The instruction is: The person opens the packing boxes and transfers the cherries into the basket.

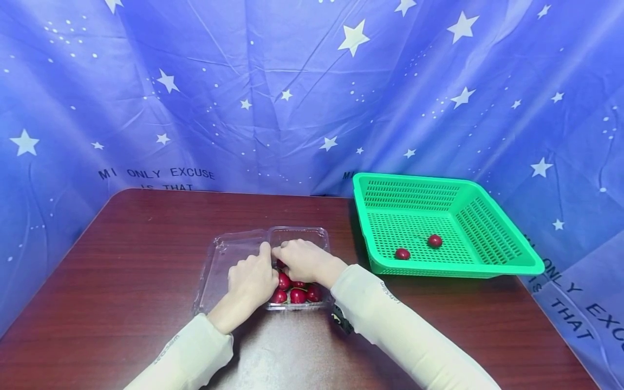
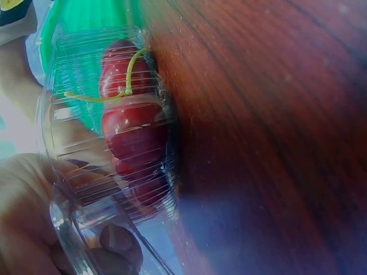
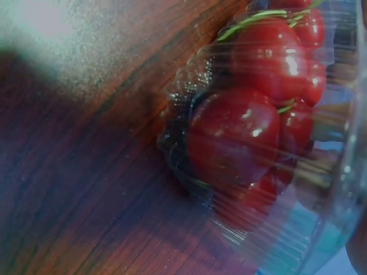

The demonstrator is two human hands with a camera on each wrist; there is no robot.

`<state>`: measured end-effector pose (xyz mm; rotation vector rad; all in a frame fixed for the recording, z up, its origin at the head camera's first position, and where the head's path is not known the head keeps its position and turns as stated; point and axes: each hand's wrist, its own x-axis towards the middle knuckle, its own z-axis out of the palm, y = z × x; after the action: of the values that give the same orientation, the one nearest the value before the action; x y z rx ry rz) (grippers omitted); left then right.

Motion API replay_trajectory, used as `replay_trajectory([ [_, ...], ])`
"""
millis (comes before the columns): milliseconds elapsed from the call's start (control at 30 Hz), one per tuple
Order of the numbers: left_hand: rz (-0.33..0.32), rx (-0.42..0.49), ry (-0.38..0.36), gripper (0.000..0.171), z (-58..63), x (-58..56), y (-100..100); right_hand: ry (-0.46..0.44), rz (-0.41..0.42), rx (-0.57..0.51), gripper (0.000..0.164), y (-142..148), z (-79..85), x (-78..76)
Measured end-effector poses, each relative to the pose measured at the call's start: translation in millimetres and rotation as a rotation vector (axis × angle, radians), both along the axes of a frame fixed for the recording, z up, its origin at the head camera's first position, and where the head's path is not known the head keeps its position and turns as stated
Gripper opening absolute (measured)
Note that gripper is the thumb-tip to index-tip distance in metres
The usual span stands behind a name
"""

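A clear plastic clamshell box (image 1: 298, 307) stands on the table, its lid (image 1: 219, 271) folded open to the left. Several red cherries (image 1: 298, 295) with green stems lie in it. My left hand (image 1: 252, 279) grips the box at its lid side, and the left wrist view shows a curled fingertip (image 2: 117, 240) through the plastic. My right hand (image 1: 308, 261) reaches into the box from the right, fingers down among the cherries. In the right wrist view its fingers (image 3: 317, 177) show dimly behind cherries (image 3: 235, 134); whether they pinch one is hidden.
A green plastic basket (image 1: 512, 260) stands at the right back of the brown wooden table (image 1: 122, 281). Two cherries lie apart on its slatted floor, one left (image 1: 402, 254) and one right (image 1: 435, 241). A blue star-printed curtain (image 1: 292, 124) hangs behind the table.
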<state>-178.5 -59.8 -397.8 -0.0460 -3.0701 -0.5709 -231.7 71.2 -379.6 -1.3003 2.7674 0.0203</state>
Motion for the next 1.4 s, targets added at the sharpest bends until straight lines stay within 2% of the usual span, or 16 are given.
replay_trajectory([
  [633, 0.005, 0.003, 0.007, 0.026, 0.2, 0.2, 1, -0.024, 0.004, -0.006, 0.019, 5, 0.5, -1.2],
  [867, 0.003, -0.005, 0.014, 0.027, -0.7, -0.3, 0, 0.002, 0.006, 0.010, 0.016, 8, 1.4, -3.3],
  [1400, -0.003, -0.013, 0.004, 0.030, -0.4, -1.1, 0, 0.028, 0.024, -0.056, 0.017, 15, 17.6, -4.8],
])
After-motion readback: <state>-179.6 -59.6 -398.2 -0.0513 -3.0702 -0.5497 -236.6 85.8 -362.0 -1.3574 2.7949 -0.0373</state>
